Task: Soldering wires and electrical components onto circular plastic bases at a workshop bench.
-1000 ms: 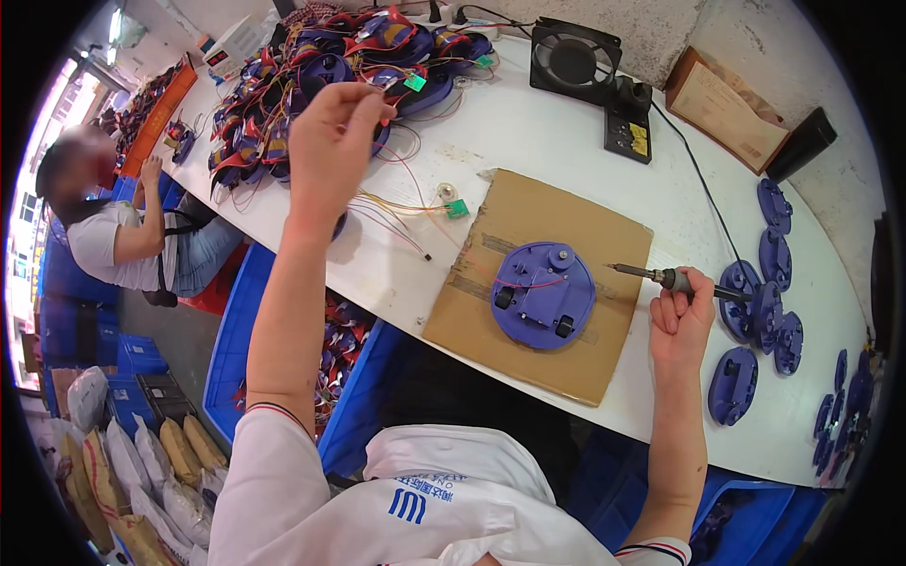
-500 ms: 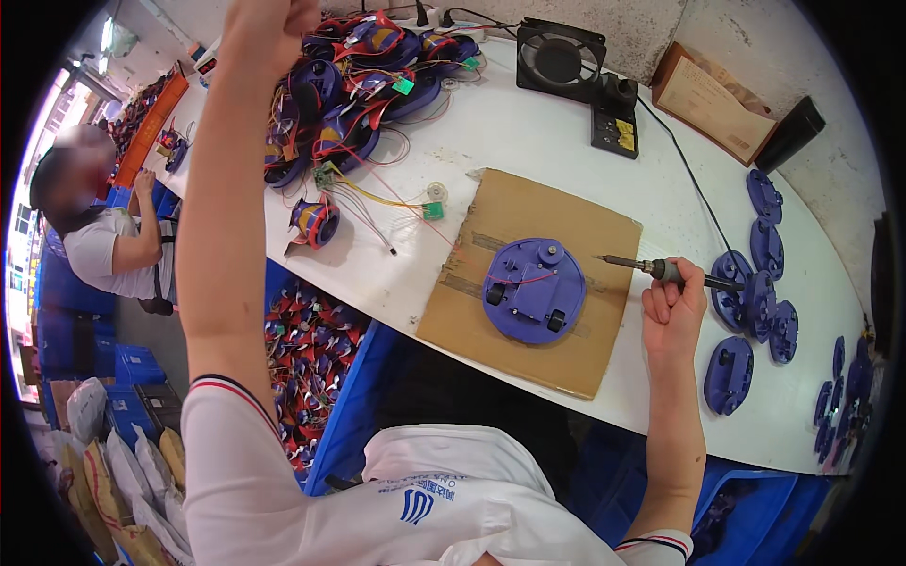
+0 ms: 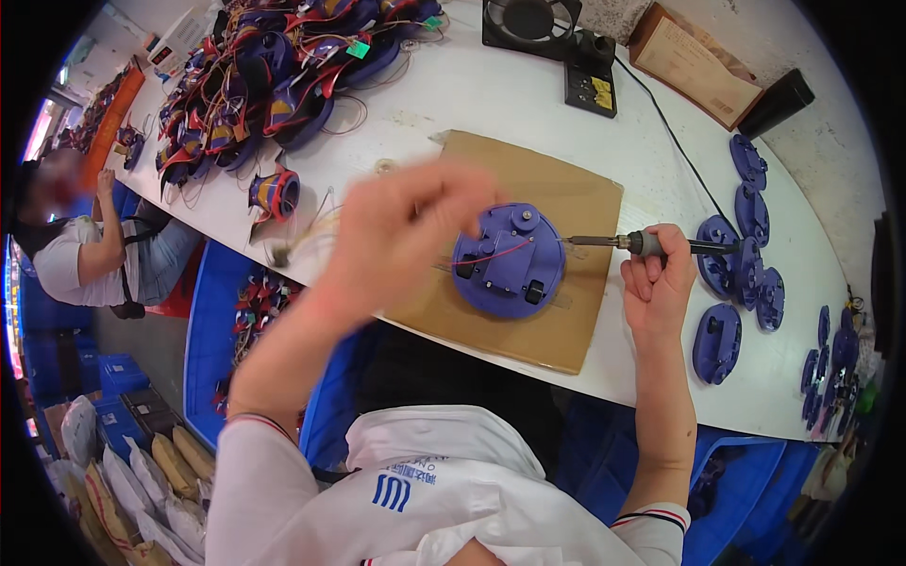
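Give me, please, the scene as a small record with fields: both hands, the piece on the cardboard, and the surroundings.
Left hand: motion-blurred, by the upper left of the purple base; cannot tell if it holds anything
Right hand: holds a soldering iron, its tip close to the base's right edge
Piece: purple base on a brown cardboard sheet, red wire across it
Far side: black fan
Left side: heap of purple and red parts; another person
Right side: loose purple parts
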### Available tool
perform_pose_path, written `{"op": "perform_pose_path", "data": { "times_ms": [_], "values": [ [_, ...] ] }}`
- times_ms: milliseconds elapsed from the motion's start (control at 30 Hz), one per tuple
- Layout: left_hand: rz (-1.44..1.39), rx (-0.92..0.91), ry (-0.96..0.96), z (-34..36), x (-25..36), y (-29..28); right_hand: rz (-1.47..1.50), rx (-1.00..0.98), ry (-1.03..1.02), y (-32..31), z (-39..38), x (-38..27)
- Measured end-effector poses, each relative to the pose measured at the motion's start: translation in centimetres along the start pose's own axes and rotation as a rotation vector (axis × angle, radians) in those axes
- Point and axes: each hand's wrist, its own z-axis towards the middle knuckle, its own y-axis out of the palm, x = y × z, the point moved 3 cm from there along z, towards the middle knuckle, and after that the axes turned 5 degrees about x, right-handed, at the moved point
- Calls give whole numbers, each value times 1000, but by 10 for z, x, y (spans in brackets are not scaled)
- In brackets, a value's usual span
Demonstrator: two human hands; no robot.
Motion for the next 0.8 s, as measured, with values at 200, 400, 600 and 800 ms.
{"op": "perform_pose_path", "data": {
  "times_ms": [200,400,600,800],
  "values": [
    [32,192,-133,-69,-43,4,-122,-102,-5,23,-11,-1],
    [459,239,247,-100,-44,10,-191,-114,-8,38,-25,8],
    [483,331,541,-108,-52,21,-158,-114,-43,34,-33,23],
    [472,319,575,-109,-57,22,-150,-118,-23,35,-34,26]
  ]
}}
